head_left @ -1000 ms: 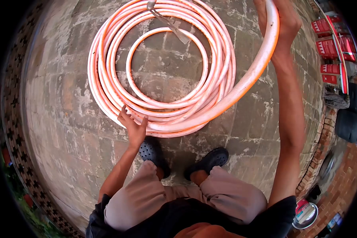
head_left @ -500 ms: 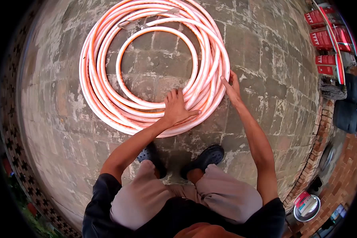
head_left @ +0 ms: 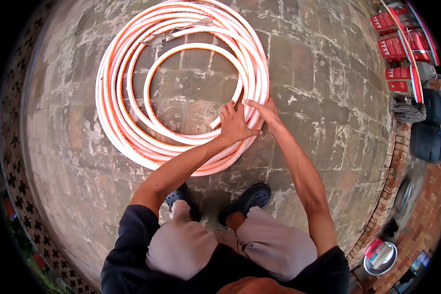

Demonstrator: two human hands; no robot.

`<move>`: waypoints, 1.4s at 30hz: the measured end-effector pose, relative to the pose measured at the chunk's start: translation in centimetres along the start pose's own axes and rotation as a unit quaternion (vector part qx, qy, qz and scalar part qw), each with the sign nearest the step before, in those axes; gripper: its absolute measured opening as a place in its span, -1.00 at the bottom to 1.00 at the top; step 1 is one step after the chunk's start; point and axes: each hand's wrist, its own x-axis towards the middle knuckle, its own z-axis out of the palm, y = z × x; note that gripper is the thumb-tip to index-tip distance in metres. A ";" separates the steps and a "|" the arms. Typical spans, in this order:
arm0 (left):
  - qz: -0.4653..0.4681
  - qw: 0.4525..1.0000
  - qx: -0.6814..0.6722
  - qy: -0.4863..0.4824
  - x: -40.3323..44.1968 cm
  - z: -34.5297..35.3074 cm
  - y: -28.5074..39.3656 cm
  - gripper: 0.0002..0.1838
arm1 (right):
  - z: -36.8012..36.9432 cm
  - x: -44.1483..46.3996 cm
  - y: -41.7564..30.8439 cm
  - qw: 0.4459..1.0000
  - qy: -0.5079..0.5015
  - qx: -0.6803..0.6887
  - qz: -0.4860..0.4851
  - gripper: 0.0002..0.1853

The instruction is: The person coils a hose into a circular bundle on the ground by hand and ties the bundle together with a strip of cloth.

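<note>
A large coil of pinkish-white hose (head_left: pixel 113 93) lies on the paved floor in front of my feet. My left hand (head_left: pixel 234 126) spans the bundled loops at the coil's near right side, fingers toward the inside and thumb at the outer edge. Just beside it, my right hand (head_left: pixel 266 110) grips the outer right side, thumb on top and the other fingers partly hidden behind the loops. A cut hose end shows inside the ring, close to my left fingers. Grey tape (head_left: pixel 154 40) is wrapped around some far loops.
Dark clogs (head_left: pixel 252 197) are on my feet, just short of the coil. Red containers (head_left: pixel 392 46) stand on a rack at the right, with a grey mop head (head_left: pixel 409 110) below. A metal basin (head_left: pixel 380 259) sits at lower right, beyond a brick edge.
My hands have come closer together, the right moving left with the outer loops. The right side of the coil is squeezed narrower, and a hose end now shows inside the ring.
</note>
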 end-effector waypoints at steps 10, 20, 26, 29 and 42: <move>-0.089 0.995 -0.024 0.042 4.3 0.3 0.7 0.31 | -1.8 2.2 0.3 0.990 -0.031 0.101 0.091 -0.04; -0.076 0.829 -0.512 -0.212 8.8 -3.7 0.6 0.08 | -2.6 3.2 -2.1 0.961 -0.154 0.230 0.021 -0.11; -0.048 0.941 -0.317 -0.110 5.5 -9.7 3.7 0.10 | -4.4 2.4 -5.4 0.899 -0.257 0.350 -0.050 0.32; -0.028 0.930 -0.335 -0.149 1.2 -15.6 6.5 0.14 | -2.4 2.8 -9.4 0.766 -0.434 0.472 -0.038 0.60; -0.081 0.602 -0.792 -0.065 -18.5 -43.3 11.4 0.68 | 3.9 -24.6 -38.8 0.829 -0.460 0.317 0.033 0.14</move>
